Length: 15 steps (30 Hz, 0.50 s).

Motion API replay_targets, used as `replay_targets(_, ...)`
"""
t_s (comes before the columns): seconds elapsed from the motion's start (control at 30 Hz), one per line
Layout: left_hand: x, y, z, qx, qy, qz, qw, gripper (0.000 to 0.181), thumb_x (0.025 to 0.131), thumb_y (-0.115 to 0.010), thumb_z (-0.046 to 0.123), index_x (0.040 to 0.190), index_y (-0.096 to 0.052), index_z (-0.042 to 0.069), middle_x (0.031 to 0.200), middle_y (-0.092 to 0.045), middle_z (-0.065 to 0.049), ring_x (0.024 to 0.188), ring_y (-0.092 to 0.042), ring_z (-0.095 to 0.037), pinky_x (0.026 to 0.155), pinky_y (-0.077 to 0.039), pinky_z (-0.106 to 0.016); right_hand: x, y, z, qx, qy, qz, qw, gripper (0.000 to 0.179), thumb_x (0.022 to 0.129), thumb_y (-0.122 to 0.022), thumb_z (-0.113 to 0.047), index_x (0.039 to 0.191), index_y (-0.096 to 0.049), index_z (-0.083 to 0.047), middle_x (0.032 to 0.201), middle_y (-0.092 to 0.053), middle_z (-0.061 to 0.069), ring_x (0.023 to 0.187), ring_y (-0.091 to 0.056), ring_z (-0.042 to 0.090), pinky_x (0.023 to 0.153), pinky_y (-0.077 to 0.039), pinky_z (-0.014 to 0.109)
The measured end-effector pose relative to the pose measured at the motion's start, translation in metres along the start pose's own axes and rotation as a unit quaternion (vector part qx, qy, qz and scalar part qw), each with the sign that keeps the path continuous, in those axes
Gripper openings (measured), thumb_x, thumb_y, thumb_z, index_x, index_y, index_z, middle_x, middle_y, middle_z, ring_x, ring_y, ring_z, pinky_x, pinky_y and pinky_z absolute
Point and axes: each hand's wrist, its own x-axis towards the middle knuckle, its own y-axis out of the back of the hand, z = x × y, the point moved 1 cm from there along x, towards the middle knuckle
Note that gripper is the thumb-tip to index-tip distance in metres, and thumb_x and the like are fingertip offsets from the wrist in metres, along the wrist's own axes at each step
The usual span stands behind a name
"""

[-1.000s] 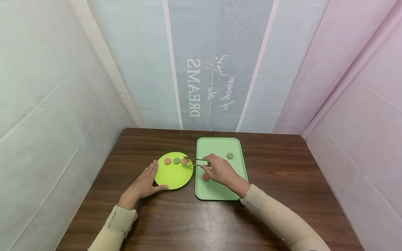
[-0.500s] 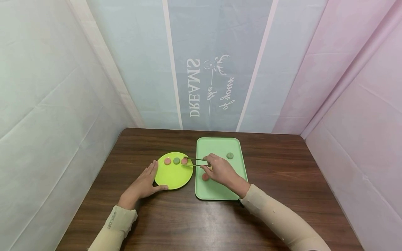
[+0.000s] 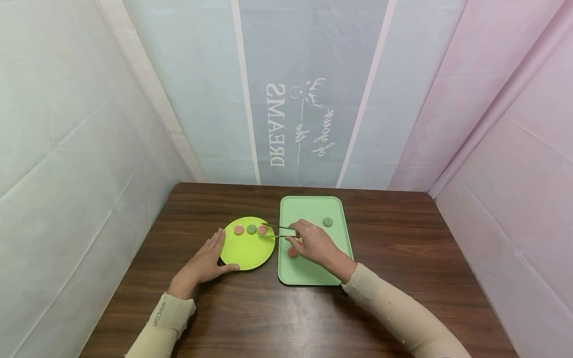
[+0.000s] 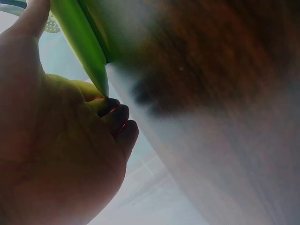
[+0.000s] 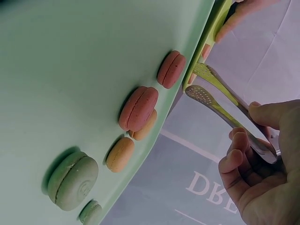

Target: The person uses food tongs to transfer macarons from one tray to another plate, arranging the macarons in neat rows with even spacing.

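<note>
My right hand [image 3: 315,242] holds small metal tongs [image 5: 220,105] between thumb and fingers. The tongs' arms are spread, their perforated ends on either side of a pink macaron [image 3: 262,229] on the yellow-green plate [image 3: 246,253]. To its left on that plate sit a green macaron [image 3: 251,229] and another pink macaron [image 3: 239,229]. My left hand [image 3: 203,261] touches the plate's left rim, fingers extended along it and thumb at the front edge. In the left wrist view, its palm shows beside the plate edge [image 4: 79,42]. Whether the tongs touch the macaron, I cannot tell.
The light green tray [image 3: 313,276] lies right of the plate, under my right hand. Several macarons sit on it, among them a red macaron [image 5: 138,108], an orange macaron [image 5: 120,154] and a green macaron [image 5: 73,182]. A dark wooden table [image 3: 394,263] supports everything, with curtained walls around.
</note>
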Motion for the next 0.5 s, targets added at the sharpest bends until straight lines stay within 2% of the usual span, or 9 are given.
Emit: replay_targets(0.5,0.0008,0.0005,-0.0005,0.001,0.002,-0.004,1.0,0.127,0.094,-0.071,0.071,0.17,-0.005,-0.006,0.178,-0.005,-0.027,0.164,-0.011,-0.043,0.133,-0.016,-0.06,0.0001,0.0026,-0.0015,0.003,0.0,-0.001,1.0,0.025,0.1,-0.081,-0.025,0.115,-0.075,-0.005,0.097,-0.071,0.004,0.083,-0.071,0.015,0.068,-0.062,0.031)
